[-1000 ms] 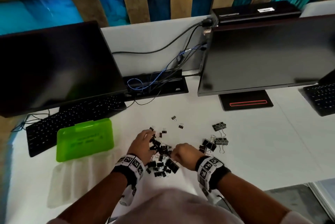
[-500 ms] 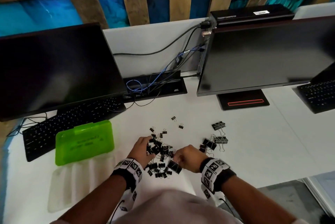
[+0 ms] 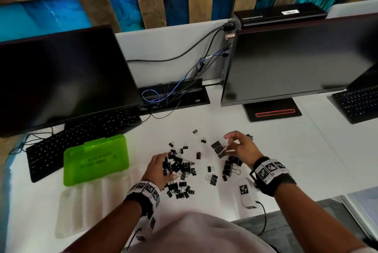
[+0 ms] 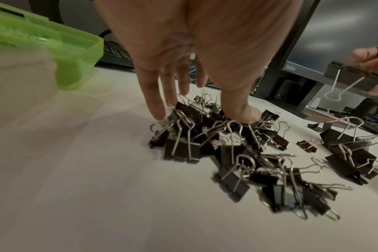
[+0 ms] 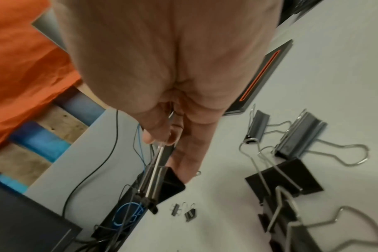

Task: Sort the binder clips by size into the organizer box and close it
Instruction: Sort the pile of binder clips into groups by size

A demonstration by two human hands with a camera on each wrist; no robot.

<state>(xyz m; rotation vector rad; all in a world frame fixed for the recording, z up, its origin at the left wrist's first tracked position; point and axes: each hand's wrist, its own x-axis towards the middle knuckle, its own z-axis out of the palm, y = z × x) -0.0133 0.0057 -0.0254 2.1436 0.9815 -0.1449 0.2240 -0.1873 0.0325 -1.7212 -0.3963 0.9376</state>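
Observation:
Several black binder clips of mixed sizes lie in a pile point(image 3: 180, 167) point(image 4: 205, 136) on the white desk. My left hand point(image 3: 166, 167) point(image 4: 205, 112) rests on the pile, fingers straight and thumb pressing down. My right hand point(image 3: 228, 144) point(image 5: 162, 141) pinches the wire handles of a large binder clip point(image 3: 217, 148) point(image 5: 162, 184) point(image 4: 354, 76) and holds it above the desk. More large clips point(image 3: 231, 165) point(image 5: 291, 179) lie under and beside that hand. The green organizer box point(image 3: 96, 159) point(image 4: 43, 51) sits at the left with its lid down.
Two dark monitors point(image 3: 61, 80) point(image 3: 296, 60) stand behind, with a keyboard point(image 3: 81, 136) by the box and another keyboard point(image 3: 360, 103) at the right. A cable tray point(image 3: 173, 97) sits between the monitors. A white tagged device point(image 3: 246, 191) lies near the desk's front edge. A clear plastic piece point(image 3: 88, 197) lies below the box.
My right hand has left the pile and moved right and away, lifting a large clip by its handles. My left hand stays on the pile.

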